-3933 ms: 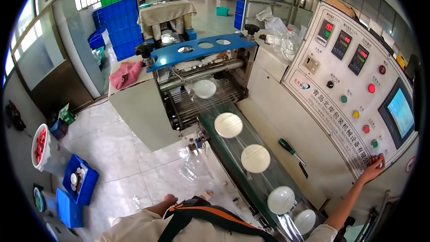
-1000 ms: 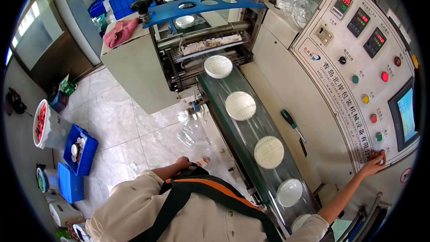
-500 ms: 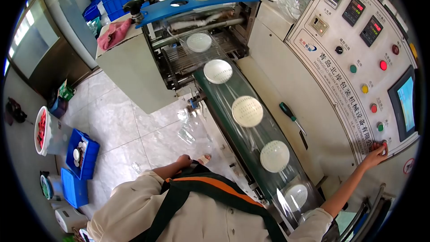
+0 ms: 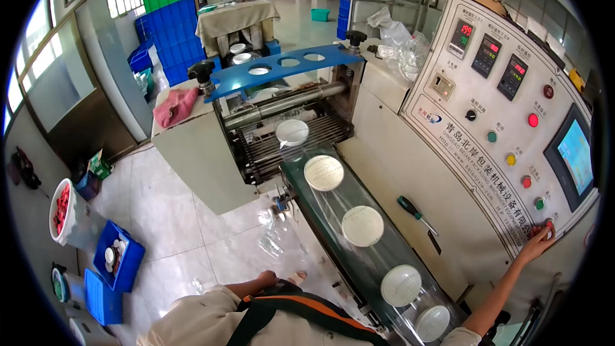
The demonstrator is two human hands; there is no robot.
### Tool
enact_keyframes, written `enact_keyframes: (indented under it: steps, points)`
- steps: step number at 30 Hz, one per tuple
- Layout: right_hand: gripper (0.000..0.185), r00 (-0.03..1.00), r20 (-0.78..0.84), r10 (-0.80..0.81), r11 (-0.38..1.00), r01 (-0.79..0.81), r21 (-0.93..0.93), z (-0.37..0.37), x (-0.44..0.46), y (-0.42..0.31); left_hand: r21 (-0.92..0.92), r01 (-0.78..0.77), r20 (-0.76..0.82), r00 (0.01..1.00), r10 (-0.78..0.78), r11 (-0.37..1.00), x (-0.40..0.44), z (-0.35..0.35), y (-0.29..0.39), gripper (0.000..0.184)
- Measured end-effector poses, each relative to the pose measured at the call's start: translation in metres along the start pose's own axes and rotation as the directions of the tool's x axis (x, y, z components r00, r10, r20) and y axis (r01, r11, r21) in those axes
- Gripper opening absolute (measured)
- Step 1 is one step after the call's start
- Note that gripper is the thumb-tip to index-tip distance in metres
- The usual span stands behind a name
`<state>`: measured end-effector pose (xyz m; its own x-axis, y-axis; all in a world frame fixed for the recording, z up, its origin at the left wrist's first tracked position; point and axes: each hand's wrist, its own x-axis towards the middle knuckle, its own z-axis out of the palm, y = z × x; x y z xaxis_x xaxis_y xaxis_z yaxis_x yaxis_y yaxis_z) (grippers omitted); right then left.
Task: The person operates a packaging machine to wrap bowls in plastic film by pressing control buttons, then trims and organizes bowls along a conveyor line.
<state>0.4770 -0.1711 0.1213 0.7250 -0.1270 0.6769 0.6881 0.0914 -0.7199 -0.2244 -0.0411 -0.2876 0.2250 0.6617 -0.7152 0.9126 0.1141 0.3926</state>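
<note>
My right hand (image 4: 537,243) is at the lower right of the control panel (image 4: 448,115), its fingertips on a red knob or button (image 4: 549,225) below a green one. My left hand (image 4: 268,279) hangs low by my waist; its fingers are too small to make out. Between the hands runs a green conveyor (image 4: 352,186) carrying several white bowls under clear film, one of them a bowl (image 4: 362,226) near the middle. Another bowl (image 4: 292,133) lies at the machine's rollers, behind which sits a blue plate (image 4: 275,72) with holes.
A green-handled screwdriver (image 4: 416,216) lies on the ledge beside the conveyor. A pink cloth (image 4: 176,107) rests on the machine's left housing. At the left are a white bucket (image 4: 78,224) and a blue crate (image 4: 122,256) on the floor. Clear plastic scraps (image 4: 272,237) lie on the floor.
The view has tilted up, showing more of the room. Bowls have shifted along the conveyor toward me. My right hand stays at the panel's lower right; my left hand stays low at my waist.
</note>
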Motion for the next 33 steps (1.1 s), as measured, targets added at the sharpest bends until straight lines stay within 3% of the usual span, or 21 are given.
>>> enact_keyframes:
  steps: [15, 23, 33]
  points:
    - [0.029, 1.000, 0.000, 0.017, 1.000, -0.017, 0.002, 0.000, 0.000, 0.005, 0.045, 0.000, 0.010, 1.000, -0.001, 0.999, 0.007, 0.003, -0.002, 0.037]
    - [0.029, 1.000, -0.016, 0.016, 1.000, -0.016, -0.006, 0.003, -0.005, -0.002, 0.110, -0.096, -0.006, 0.995, 0.097, 0.989, 0.001, 0.000, 0.001, 0.041]
    - [0.028, 1.000, -0.012, -0.010, 1.000, 0.010, -0.013, 0.002, -0.003, 0.000, 0.075, -0.061, 0.006, 0.998, 0.060, 0.995, 0.005, 0.001, 0.003, 0.038]
